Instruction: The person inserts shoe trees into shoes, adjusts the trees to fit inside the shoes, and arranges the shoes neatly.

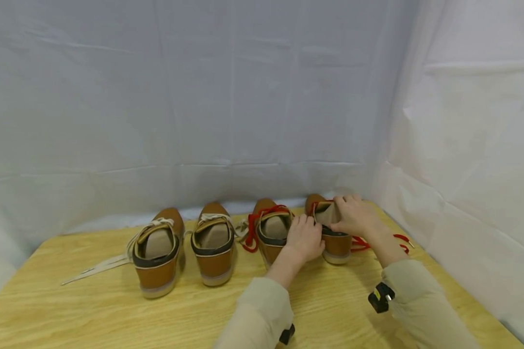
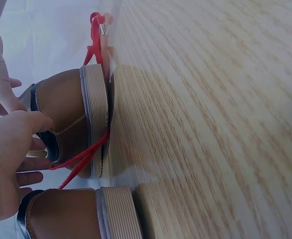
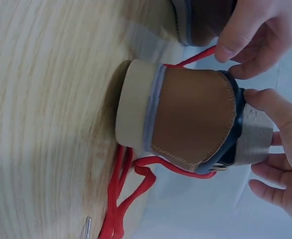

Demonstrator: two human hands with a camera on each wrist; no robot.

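Note:
Brown shoes stand in a row on the wooden table, heels toward me. The rightmost shoe [image 1: 337, 245] has red laces and a dark padded collar. Between the thumb and fingers of my right hand [image 1: 357, 216] is this shoe's grey-beige tongue [image 3: 252, 137], raised above the opening. My left hand [image 1: 304, 237] is at the left side of the same collar, its fingers loosely bent and a fingertip against the edge. A red lace [image 3: 198, 56] passes close to the left thumb. Beside that hand stands another red-laced shoe [image 1: 268, 247], partly covered by it.
Two shoes with cream laces, a middle one [image 1: 214, 261] and a leftmost one [image 1: 157, 276], stand to the left. Loose cream lace ends [image 1: 98, 267] trail left; red lace ends [image 1: 402, 238] lie right. White sheeting [image 1: 201, 97] hangs behind the table [image 1: 91, 310] and on the right.

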